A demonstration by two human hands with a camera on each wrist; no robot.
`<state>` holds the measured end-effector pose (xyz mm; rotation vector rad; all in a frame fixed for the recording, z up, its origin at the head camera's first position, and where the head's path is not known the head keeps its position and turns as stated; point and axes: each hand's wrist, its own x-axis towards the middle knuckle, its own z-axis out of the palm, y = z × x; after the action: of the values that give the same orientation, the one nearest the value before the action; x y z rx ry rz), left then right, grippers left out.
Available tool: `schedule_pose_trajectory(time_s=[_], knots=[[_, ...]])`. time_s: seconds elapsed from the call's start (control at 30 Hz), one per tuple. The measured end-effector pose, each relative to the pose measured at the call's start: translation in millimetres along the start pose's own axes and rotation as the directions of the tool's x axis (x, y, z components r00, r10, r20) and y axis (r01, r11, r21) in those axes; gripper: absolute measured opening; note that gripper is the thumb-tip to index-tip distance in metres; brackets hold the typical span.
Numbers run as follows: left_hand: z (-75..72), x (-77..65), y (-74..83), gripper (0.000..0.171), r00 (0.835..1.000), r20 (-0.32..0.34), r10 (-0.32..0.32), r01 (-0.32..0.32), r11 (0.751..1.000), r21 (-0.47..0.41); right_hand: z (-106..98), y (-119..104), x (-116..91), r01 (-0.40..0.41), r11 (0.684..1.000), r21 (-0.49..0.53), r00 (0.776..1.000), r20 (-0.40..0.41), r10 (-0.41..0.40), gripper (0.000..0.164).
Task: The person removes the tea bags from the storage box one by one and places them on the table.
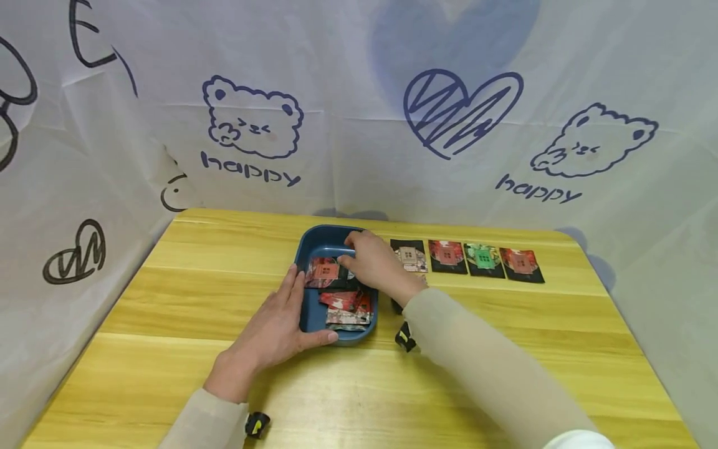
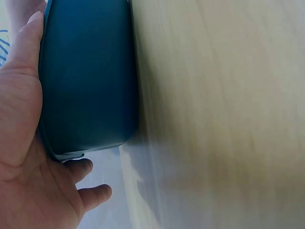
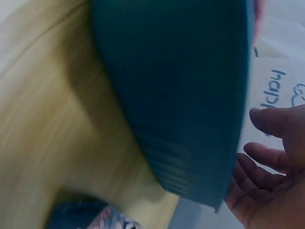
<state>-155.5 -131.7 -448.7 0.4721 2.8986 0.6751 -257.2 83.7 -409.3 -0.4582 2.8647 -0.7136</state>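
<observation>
Left hand (image 1: 272, 330) lies spread along a smooth, round-cornered tray (image 1: 346, 341), right hand (image 1: 373, 260) seemingly loose over glossy packets (image 1: 327, 272).

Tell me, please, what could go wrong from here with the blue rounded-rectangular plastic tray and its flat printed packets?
The packets in the tray overlap, so the right hand over it might lift two together. The left hand rests against the tray's side; a push might slide it across the yellow wooden table.

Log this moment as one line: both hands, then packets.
left hand: against blue bin | right hand: over blue bin's right rim | packets: inside blue bin, also on table
</observation>
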Motion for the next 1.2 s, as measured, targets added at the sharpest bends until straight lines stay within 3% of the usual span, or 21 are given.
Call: schedule_pose_trajectory(time_s=[0.43, 0.97, 1.2], knots=[[-1.9, -0.3, 4.1, 0.136, 1.000, 0.007, 0.020, -0.020, 0.997, 0.080, 32.9, -6.5, 22.0, 0.071, 0.970, -0.231, 0.993, 0.113, -0.045, 0.063], [-0.1, -0.6, 3.7, 0.133, 1.000, 0.000, 0.028, -0.027, 0.998, 0.059, 45.9, -11.6, 26.7, 0.112, 0.947, -0.302, 0.983, 0.173, -0.061, 0.073], [-0.7, -1.5, 1.6, 0.133, 1.000, -0.005, 0.019, -0.019, 0.998, 0.061, 45.0, -14.8, 25.5, 0.139, 0.914, -0.382, 0.983, 0.161, -0.082, 0.069]])
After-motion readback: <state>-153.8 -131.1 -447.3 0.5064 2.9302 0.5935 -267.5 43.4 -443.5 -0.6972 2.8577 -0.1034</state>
